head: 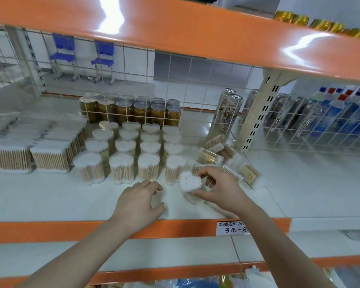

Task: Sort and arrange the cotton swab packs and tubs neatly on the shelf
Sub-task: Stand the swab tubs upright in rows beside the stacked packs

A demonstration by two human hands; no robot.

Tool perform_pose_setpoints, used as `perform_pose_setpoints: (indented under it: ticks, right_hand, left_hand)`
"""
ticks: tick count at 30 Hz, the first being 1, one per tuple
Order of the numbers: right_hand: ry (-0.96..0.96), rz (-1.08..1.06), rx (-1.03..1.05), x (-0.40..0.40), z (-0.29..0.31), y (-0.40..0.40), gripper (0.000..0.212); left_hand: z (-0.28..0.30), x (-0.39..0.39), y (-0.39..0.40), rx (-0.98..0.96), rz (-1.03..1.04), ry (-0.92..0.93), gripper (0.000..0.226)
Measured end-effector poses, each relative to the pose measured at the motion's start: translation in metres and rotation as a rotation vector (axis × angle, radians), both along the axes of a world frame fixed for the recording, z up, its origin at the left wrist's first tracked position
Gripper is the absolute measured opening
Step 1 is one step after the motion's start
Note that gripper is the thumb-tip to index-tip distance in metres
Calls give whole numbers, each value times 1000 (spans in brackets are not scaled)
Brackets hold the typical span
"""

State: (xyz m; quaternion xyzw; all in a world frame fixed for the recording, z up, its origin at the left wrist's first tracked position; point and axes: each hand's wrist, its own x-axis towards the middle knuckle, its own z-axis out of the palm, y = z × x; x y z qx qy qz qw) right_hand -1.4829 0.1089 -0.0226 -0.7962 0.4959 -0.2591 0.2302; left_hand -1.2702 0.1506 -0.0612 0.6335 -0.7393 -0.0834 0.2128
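Bare shelf (50, 196) left of hands

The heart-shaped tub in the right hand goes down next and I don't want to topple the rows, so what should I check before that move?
1. Right hand grips the heart-shaped tub: ok.
2. Tub upright: not ok, it is tilted, its heart face turned toward the camera.
3. Bare shelf in front of the standing tubs: ok.
4. Left hand out of the way: not ok, it lies curled on something white in front of the rows.
5. Standing rows straight: ok.
6. Loose packs at the right sorted: not ok, they lie jumbled.
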Motion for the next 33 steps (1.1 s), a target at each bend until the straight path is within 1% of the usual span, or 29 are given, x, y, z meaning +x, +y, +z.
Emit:
perform_pose_setpoints:
  ticks: [4,6,7,9,11,16,19,22,28,31,33]
  right_hand:
    - [-131,-40,77,0,8,1,33]
    - [-201,-38,112,2,13,3,34]
    - [-238,-36,116,3,16,3,34]
    - [-305,-25,114,3,21,4,33]
    - [-350,4,113,4,26,4,32]
    - [-417,62,136,3,34,0,32]
    - [-456,94,160,2,35,0,30]
    - [-488,90,177,1,34,0,29]
    - [-523,63,183,-2,31,-3,31]
    - [-526,33,146,-3,28,-6,37]
    - [-519,22,112,-5,27,-6,36]
  left_hand:
    - [0,-4,-4,82,-59,-65,59]
    - [1,-6,-8,104,-73,-28,69]
    - [2,-8,-10,112,-79,30,71]
    - [5,-11,-13,121,-94,174,65]
    - [8,-15,-15,112,-114,256,63]
    - [12,-19,-19,61,-194,279,63]
    - [15,-20,-20,70,-272,376,58]
    - [16,-21,-21,85,-297,475,49]
    - [11,-22,-24,107,-238,516,56]
    - [11,-24,-25,111,-195,516,55]
    - [12,-25,-25,121,-174,502,56]
